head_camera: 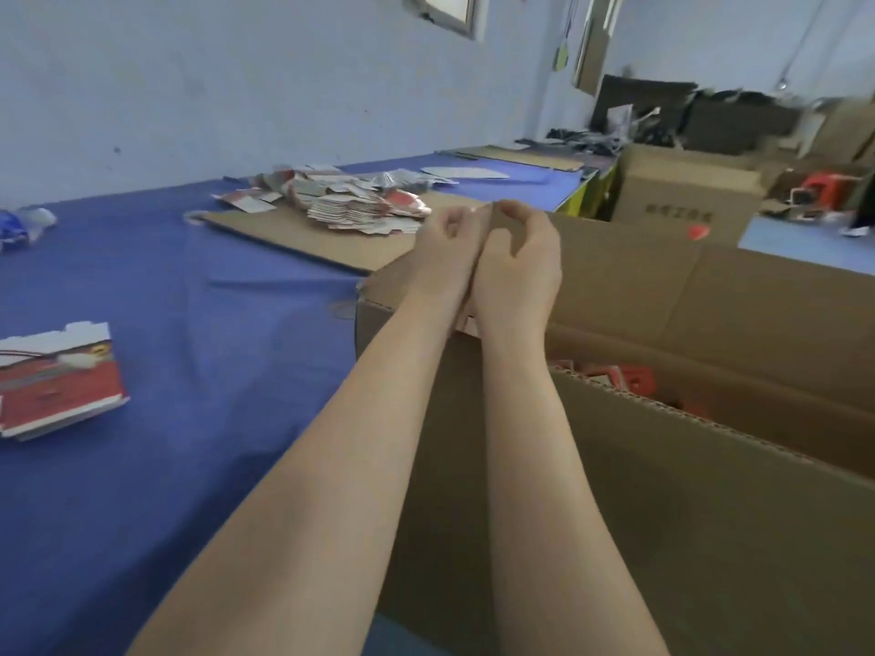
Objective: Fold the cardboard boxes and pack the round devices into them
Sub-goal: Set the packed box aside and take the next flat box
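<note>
Hands: left hand [445, 250] and right hand [518, 269] are raised side by side, touching along their inner edges, over the far-left corner of the large open carton [663, 537] that fills the view from 3 to 6 o'clock. The fingers of both are curled inward, and nothing shows within either. Stock: a stack of flat box blanks [367, 210], red and white, lies just beyond the hands at 11 o'clock on a cardboard sheet [293, 239]. One folded box [57, 378] sits at 9 o'clock on the blue table cover [213, 371]. Red items [632, 378] lie inside the carton, too blurred to identify, and no round devices are discernible. Handling, judged: the blanks are light, thin card that creases readily, with tabs prone to tearing. Lift one from the top by opposite edges. The folded box is hollow and crushable, so hold it by its side walls.
</note>
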Tool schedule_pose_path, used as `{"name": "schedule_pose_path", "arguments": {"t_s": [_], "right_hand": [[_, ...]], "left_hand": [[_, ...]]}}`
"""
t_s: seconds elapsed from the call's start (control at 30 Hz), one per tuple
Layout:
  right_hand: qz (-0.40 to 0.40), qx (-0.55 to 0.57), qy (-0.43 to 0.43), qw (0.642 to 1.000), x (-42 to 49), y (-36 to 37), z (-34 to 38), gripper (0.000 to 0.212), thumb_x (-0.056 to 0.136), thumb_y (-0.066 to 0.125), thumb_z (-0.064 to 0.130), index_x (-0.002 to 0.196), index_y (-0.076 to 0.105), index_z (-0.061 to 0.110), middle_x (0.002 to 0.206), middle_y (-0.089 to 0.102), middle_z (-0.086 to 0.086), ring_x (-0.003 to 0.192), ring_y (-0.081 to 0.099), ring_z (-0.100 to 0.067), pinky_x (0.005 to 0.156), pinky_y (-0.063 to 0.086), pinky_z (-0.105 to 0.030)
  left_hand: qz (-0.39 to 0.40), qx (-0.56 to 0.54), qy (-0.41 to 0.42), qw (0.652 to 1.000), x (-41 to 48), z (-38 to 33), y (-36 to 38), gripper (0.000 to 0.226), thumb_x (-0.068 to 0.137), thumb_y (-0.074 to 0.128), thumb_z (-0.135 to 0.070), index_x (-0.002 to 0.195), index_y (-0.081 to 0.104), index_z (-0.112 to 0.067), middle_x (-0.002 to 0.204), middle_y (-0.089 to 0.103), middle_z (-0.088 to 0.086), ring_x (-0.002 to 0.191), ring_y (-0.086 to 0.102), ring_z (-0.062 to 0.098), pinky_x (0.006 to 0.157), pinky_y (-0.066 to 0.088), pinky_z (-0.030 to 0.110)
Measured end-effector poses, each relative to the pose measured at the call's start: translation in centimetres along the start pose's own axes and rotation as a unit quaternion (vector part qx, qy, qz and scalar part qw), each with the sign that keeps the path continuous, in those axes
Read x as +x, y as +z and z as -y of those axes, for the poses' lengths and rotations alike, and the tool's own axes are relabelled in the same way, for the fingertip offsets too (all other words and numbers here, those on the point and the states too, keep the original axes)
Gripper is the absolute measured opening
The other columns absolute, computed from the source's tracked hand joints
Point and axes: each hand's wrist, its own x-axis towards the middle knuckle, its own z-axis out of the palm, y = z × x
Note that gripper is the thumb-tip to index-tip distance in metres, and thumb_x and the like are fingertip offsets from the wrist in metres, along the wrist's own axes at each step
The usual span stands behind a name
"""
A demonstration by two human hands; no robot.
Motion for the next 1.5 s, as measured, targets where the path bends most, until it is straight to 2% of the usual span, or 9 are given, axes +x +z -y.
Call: {"name": "schedule_pose_path", "arguments": {"t_s": [0.2, 0.4, 0.53, 0.83, 1.03, 1.2, 1.27, 1.37, 1.5], "right_hand": [[0.169, 0.182, 0.044, 0.968, -7.7, 12.1, 3.2, 0.025, 0.091, 0.044, 0.005, 0.092, 0.062, 0.022, 0.086, 0.065, 0.011, 0.087, 0.061, -0.007, 0.08, 0.048, -0.021], [0.459, 0.057, 0.053, 0.885, -18.2, 24.9, 4.9, 0.037, 0.093, 0.046, 0.014, 0.129, 0.053, 0.011, 0.131, 0.056, -0.007, 0.119, 0.052, -0.022, 0.1, 0.041, -0.034], [0.503, -0.051, -0.021, 0.862, -22.9, 30.4, 5.3, 0.042, 0.094, 0.047, 0.018, 0.136, 0.046, 0.011, 0.14, 0.044, -0.012, 0.13, 0.038, -0.027, 0.107, 0.029, -0.034], [0.512, -0.241, -0.115, 0.817, -24.6, 35.4, 4.5, 0.047, 0.092, 0.047, 0.019, 0.139, 0.039, 0.017, 0.146, 0.04, -0.01, 0.141, 0.021, -0.03, 0.116, 0.01, -0.049], [0.488, -0.202, -0.178, 0.83, -25.5, 35.9, 5.5, 0.024, 0.094, 0.047, 0.019, 0.117, 0.052, 0.014, 0.122, 0.055, -0.01, 0.115, 0.049, -0.03, 0.093, 0.033, -0.039], [0.631, -0.141, -0.26, 0.717, -28.9, 35.3, 7.8, 0.015, 0.091, 0.043, 0.01, 0.09, 0.058, 0.01, 0.099, 0.065, -0.009, 0.097, 0.06, -0.031, 0.063, 0.036, -0.028], [0.606, -0.13, -0.22, 0.754, -28.3, 34.6, 7.2, 0.021, 0.088, 0.041, 0.007, 0.071, 0.052, 0.01, 0.085, 0.064, -0.009, 0.088, 0.059, -0.032, 0.057, 0.037, -0.031], [0.482, -0.145, -0.112, 0.857, -25.0, 33.4, 5.0, 0.026, 0.091, 0.046, 0.015, 0.109, 0.064, 0.01, 0.12, 0.059, -0.013, 0.113, 0.052, -0.032, 0.09, 0.043, -0.037], [0.439, -0.279, -0.018, 0.854, -20.3, 31.2, 1.8, 0.043, 0.092, 0.046, 0.019, 0.134, 0.044, 0.012, 0.148, 0.032, -0.013, 0.14, 0.022, -0.032, 0.114, 0.018, -0.045]], "left_hand": [[-0.207, 0.017, 0.017, 0.978, 0.4, 1.6, -14.7, 0.015, 0.097, 0.049, -0.017, 0.102, 0.06, -0.008, 0.1, 0.065, 0.011, 0.092, 0.062, 0.023, 0.081, 0.051, 0.028], [-0.436, 0.094, -0.077, 0.892, -3.0, 5.3, -32.7, 0.029, 0.094, 0.047, -0.016, 0.122, 0.054, -0.01, 0.131, 0.052, 0.008, 0.116, 0.054, 0.025, 0.1, 0.044, 0.041], [-0.495, 0.109, -0.137, 0.851, -6.1, 7.9, -40.1, 0.04, 0.096, 0.045, -0.019, 0.135, 0.043, -0.011, 0.141, 0.041, 0.006, 0.123, 0.048, 0.027, 0.103, 0.042, 0.045], [-0.479, 0.105, -0.18, 0.853, -5.9, 10.9, -43.3, 0.049, 0.098, 0.042, -0.017, 0.145, 0.031, -0.01, 0.152, 0.03, 0.008, 0.132, 0.041, 0.025, 0.109, 0.035, 0.036], [-0.514, 0.106, -0.129, 0.842, -5.6, 9.8, -43.2, 0.046, 0.096, 0.044, -0.016, 0.141, 0.037, -0.01, 0.148, 0.032, 0.008, 0.132, 0.04, 0.023, 0.11, 0.034, 0.038], [-0.545, 0.199, -0.094, 0.809, -6.8, 6.2, -45.1, 0.035, 0.095, 0.045, -0.022, 0.129, 0.049, -0.013, 0.134, 0.05, 0.006, 0.119, 0.053, 0.025, 0.105, 0.039, 0.042], [-0.517, 0.195, -0.076, 0.83, -6.7, 5.3, -44.4, 0.031, 0.096, 0.044, -0.023, 0.124, 0.053, -0.013, 0.126, 0.056, 0.003, 0.113, 0.055, 0.022, 0.101, 0.043, 0.04], [-0.419, 0.208, -0.123, 0.875, -5.5, 5.9, -41.8, 0.034, 0.095, 0.04, -0.016, 0.119, 0.055, 0.002, 0.124, 0.058, 0.017, 0.117, 0.052, 0.034, 0.096, 0.042, 0.044], [-0.258, 0.287, -0.255, 0.887, -4.5, 9.4, -38.4, 0.035, 0.096, 0.035, -0.015, 0.117, 0.052, 0.008, 0.126, 0.053, 0.025, 0.117, 0.051, 0.037, 0.094, 0.044, 0.043]]}}
